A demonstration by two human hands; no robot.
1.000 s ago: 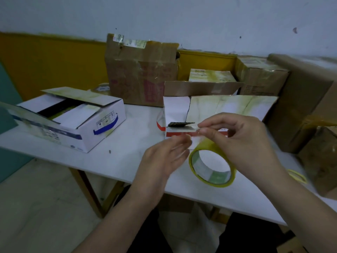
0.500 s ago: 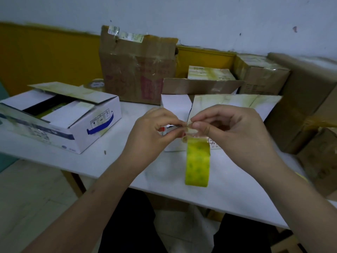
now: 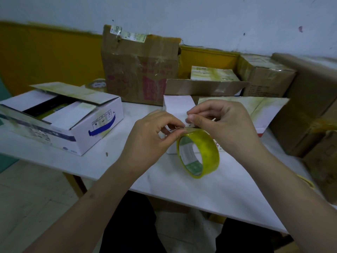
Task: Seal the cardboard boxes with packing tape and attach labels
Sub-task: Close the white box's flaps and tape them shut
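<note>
1. Tape roll [image 3: 198, 154]: yellowish, translucent, with a green-and-white printed core. It hangs at centre frame, just below the fingertips of both hands and above the white table [image 3: 228, 194]; contact between its lower edge and the tabletop cannot be determined.
2. Left hand [image 3: 149, 141]: fingers curled, thumb and forefinger pinching the top edge of the roll on its left side. The rest of the roll lies below and to the right of this grip.
3. Right hand [image 3: 226, 128]: fingers curled, thumb and forefinger pinched together at the top of the roll (what lies between them, presumably the tape's free end, is too small to confirm). The roll hangs directly beneath this pinch, with the palm to its right.
4. The two pinch points nearly meet above the roll's upper rim.
5. White box [image 3: 264, 114]: directly behind the hands at centre right, flaps raised, a red stripe on its right side.
6. White box with blue markings [image 3: 76, 128]: at the left of the frame on the same table, flaps open, well apart from the hands.
7. Brown cartons [image 3: 138, 70]: ranged along the upper centre and right of the frame against the wall, several bearing old tape.
</note>
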